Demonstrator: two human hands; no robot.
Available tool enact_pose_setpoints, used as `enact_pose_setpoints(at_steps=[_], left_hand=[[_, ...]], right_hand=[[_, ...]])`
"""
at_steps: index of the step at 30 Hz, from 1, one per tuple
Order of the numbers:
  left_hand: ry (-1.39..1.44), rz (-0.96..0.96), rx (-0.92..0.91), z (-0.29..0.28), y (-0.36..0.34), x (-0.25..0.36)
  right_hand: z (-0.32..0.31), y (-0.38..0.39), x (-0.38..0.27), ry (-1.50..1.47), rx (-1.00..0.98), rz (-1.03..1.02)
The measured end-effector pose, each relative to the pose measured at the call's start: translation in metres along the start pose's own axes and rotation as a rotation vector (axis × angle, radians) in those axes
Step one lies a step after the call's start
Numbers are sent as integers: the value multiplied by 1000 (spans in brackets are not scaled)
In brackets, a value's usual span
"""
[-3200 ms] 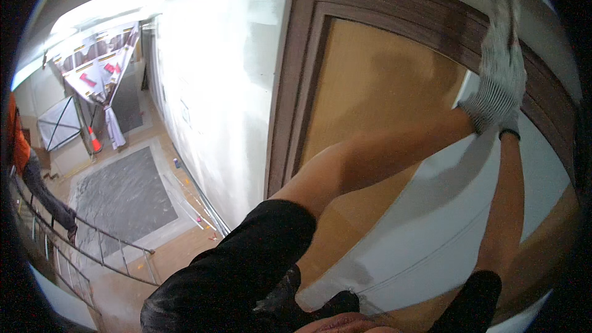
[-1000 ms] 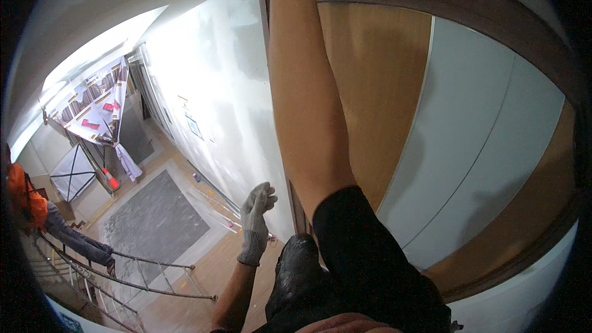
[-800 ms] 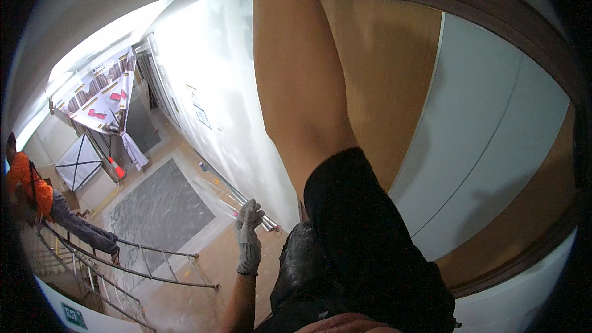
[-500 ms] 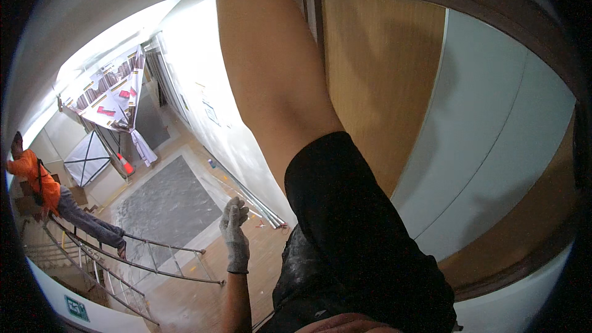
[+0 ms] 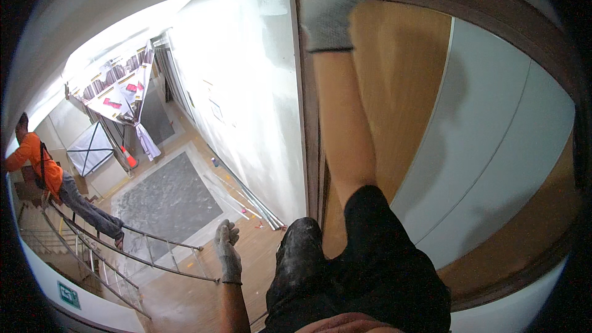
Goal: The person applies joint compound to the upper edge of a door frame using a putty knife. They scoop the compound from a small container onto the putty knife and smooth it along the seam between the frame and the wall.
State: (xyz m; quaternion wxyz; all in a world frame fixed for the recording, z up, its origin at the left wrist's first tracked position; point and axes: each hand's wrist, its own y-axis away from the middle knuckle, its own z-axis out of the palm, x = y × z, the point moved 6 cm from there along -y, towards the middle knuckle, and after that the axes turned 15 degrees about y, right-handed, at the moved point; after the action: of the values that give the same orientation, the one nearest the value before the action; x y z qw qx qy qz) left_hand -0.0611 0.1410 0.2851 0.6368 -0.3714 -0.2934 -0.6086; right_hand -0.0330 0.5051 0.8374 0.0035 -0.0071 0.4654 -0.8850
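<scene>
Raised overhead, my right hand (image 5: pixel 334 9) wears a light grey knit glove and is at the upper left corner of the dark brown door frame (image 5: pixel 296 31). Its fingers look closed, and a small red bit shows at the picture's top edge; motion blur and the cut-off view hide what it grips. Lower down, my left hand (image 5: pixel 227 251) hangs in a matching glove beside my dusty trouser leg (image 5: pixel 300 250). Its fingers are curled together, with nothing visible in them. Right of the frame's upright is the wood-toned door panel (image 5: pixel 394 86).
A white wall (image 5: pixel 246 98) with patchy filler adjoins the frame. Far below are a grey floor mat (image 5: pixel 166 194), metal strips (image 5: pixel 250 200), an orange cone (image 5: pixel 129 158) and a draped printed sheet (image 5: pixel 120 89). At left, a person in orange (image 5: pixel 40 160) leans over metal ladder-like rails (image 5: pixel 163 262).
My right arm has swung rightward and lower, bringing the gloved hand into view at the door frame. My left hand has dropped slightly and shifted left. The view has shifted a little.
</scene>
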Motion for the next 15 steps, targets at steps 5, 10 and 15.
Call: enact_pose_setpoints(at_steps=[5, 10, 15], left_hand=[[49, -62, -24, 4, 1, -17], [5, -83, -59, 3, -2, -34], [14, -92, -136, 18, -10, -34]], right_hand=[[-19, -50, -21, -540, -650, 148], [-29, -71, -2, -51, -250, 297], [-30, -91, -35, -29, -230, 288]])
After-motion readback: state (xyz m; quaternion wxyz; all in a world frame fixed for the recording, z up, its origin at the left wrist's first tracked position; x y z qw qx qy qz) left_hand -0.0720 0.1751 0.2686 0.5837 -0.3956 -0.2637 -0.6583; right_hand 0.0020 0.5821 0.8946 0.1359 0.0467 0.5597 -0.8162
